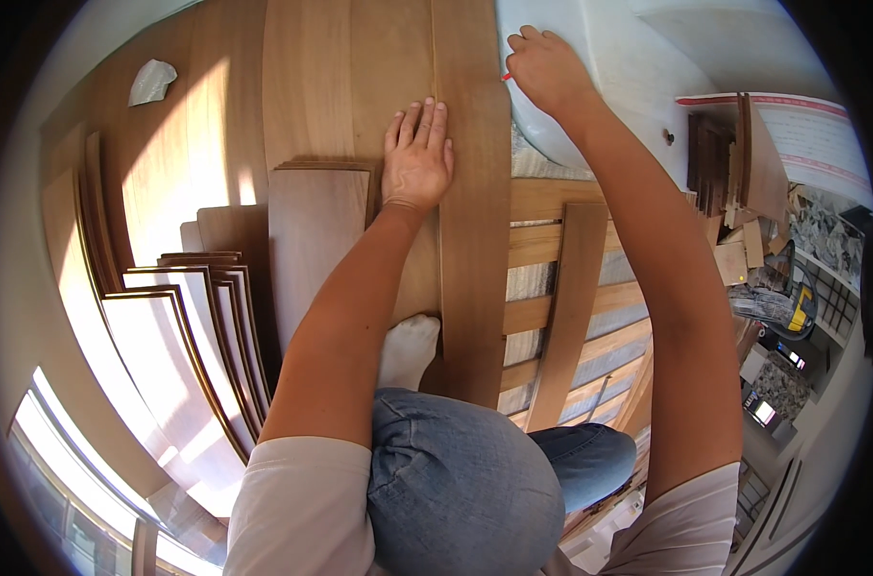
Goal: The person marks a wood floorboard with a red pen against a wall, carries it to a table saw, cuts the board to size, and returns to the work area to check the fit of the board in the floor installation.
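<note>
My left hand point(418, 161) lies flat, fingers stretched out, on the laid brown wood floorboards point(390, 67), close to a long seam. Out to the right, my right hand point(550, 72) is closed above a white sheet point(544, 134) beside the edge board point(475, 144). A small red thing point(507, 76) pokes out of that fist at its left; the rest of it is hidden by the fingers. Below the sheet, wooden battens point(534, 248) run across, with a loose board point(569, 298) lying over them.
Stacked planks point(316, 230) lie left of my left arm, and more point(158, 336) stand in the sunlight. A crumpled white scrap point(152, 83) is at the far left. Dark boards point(715, 168), wood offcuts point(744, 252) and a yellow-and-black tool point(799, 309) sit at the right.
</note>
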Available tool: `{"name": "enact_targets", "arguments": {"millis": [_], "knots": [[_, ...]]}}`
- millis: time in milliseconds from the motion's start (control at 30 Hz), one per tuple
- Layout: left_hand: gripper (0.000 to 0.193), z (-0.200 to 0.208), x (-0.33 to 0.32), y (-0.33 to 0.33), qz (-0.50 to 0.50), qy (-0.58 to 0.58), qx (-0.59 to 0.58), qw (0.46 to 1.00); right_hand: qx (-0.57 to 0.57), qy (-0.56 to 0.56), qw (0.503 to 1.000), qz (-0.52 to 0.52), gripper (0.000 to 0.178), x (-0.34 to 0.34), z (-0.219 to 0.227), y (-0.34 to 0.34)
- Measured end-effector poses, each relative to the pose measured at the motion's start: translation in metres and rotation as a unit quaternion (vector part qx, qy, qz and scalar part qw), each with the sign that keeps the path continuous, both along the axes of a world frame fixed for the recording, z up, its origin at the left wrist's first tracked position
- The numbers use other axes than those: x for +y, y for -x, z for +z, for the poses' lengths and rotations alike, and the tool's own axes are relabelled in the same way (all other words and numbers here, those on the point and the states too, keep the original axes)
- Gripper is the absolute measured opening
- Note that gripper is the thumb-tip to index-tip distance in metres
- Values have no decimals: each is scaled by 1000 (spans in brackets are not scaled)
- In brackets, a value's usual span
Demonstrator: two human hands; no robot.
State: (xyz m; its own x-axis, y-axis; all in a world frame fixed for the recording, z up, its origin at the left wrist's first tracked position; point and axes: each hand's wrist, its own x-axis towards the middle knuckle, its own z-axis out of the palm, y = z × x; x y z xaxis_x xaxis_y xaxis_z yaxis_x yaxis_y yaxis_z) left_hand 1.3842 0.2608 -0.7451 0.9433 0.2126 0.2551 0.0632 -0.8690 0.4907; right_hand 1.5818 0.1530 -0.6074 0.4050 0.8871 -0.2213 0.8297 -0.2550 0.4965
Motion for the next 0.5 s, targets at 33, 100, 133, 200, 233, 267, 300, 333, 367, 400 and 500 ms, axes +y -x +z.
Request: {"name": "enact_targets", "arguments": {"millis": [33,100,133,200,233,267,300,333,367,400,500], "knots": [[51,0,0,0,1,0,-3,1000,-3,-4,1000,-2,9,0,0,0],[51,0,-1,0,-1,2,-6,1000,-4,-4,1000,-3,9,-1,-1,0],[51,0,-1,-1,0,0,-4,1000,-6,-5,1000,-3,10,-2,-2,0],[51,0,-1,-1,3,-3,-4,1000,-2,0,1000,-6,10,0,1,2],[51,0,-1,-1,3,-3,-5,1000,1,4,1000,-9,10,1,2,3],[51,0,-1,-1,4,-3,-8,1000,1,5,1000,-9,10,0,2,3],[51,-1,-1,-1,3,-3,-8,1000,5,19,1000,-10,9,0,2,3],[51,-1,-1,-1,3,-1,-11,1000,9,33,999,-10,9,-1,2,3],[51,-1,-1,-1,2,1,-12,1000,8,33,999,-10,9,-1,2,3],[51,-1,-1,-1,2,1,-12,1000,13,35,999,-8,8,-1,2,3],[51,0,0,0,0,6,-15,1000,18,39,999,-1,8,-3,-1,2]]}}
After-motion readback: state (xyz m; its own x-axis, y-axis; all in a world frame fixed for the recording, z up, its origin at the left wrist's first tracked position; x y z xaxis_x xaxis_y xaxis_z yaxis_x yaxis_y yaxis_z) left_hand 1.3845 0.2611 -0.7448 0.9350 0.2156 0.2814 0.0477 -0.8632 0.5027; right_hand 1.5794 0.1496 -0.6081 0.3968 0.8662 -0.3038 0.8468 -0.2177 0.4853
